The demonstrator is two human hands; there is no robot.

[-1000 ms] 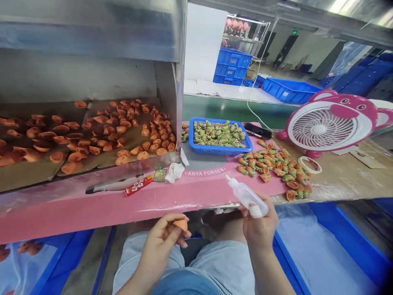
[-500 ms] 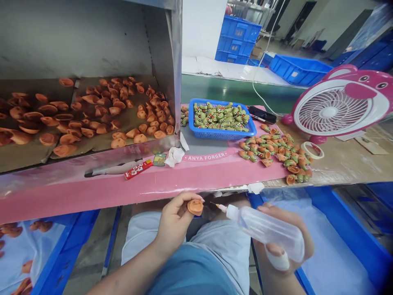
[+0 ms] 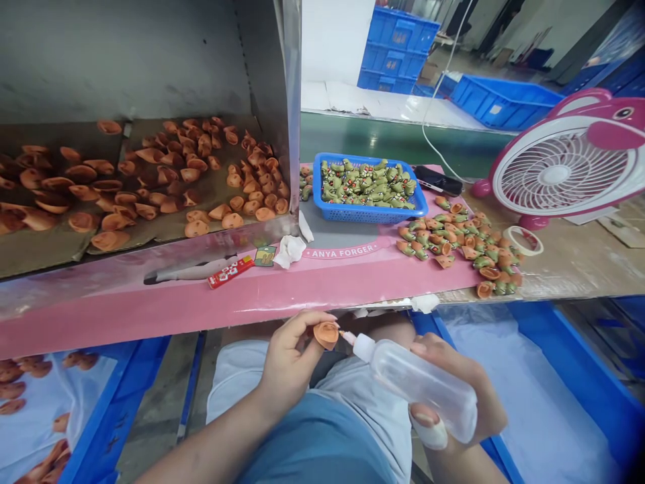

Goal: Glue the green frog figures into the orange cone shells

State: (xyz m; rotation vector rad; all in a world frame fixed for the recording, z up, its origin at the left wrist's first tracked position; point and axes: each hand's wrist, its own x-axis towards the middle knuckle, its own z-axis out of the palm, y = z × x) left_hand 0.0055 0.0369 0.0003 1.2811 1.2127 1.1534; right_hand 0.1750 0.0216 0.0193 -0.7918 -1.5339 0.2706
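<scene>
Between thumb and fingers, my left hand (image 3: 292,359) pinches a small orange hollow piece (image 3: 326,334), its open side facing up toward me. My right hand (image 3: 458,383) is wrapped round a clear plastic squeeze bottle (image 3: 420,383) with a white cap and a fine needle tip. The tip points left and reaches the rim of the orange piece; whether it touches cannot be made out. Both hands are above my lap, just in front of the table edge. White wrapping covers part of my right thumb.
Loose orange pieces (image 3: 166,175) lie in a grey open-fronted booth at left. A blue basket (image 3: 370,214) holds green figures; joined green-and-orange pieces (image 3: 453,238) are heaped beside it. A pink fan (image 3: 557,175), tape roll (image 3: 524,240) and red packet (image 3: 230,272) are on the table. Blue crates flank my legs.
My right hand has brought the bottle leftward, so its needle tip is now at the orange piece. My left hand has tipped the piece slightly. The whole view has shifted a little.
</scene>
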